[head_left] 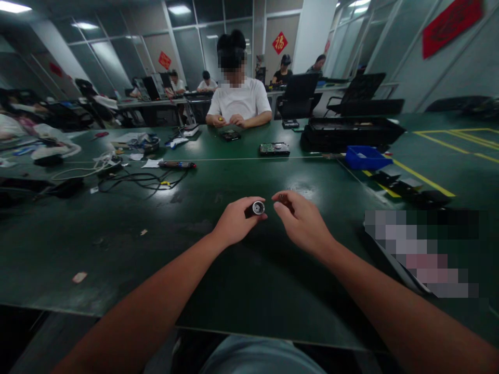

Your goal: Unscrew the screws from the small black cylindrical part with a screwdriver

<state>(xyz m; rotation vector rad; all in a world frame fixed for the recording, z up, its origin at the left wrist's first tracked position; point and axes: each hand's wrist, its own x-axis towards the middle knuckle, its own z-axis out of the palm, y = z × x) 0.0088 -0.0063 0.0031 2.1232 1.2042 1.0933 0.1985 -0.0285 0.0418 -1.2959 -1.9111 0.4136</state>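
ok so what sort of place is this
Probably an electronics workshop: a drive-like electronic unit, a long green worktable, and a person using both hands across it.

Black cylinder (257,209) | near end silver-rimmed, recessed | between left fingers (253,199)

two bare hands near each other over a green table (280,296)
the left hand (236,221) grips a black cylinder (256,209), its silver-rimmed end facing the camera; the right hand (303,217), just beside it, curls around a small dark piece (286,200), mostly hidden. from the hands, a hard drive (274,149) lies at twelve o'clock, a pen-shaped tool (176,164) at ten, a blue bin (367,159) at two; a co-worker (249,101) sits between eleven and twelve.
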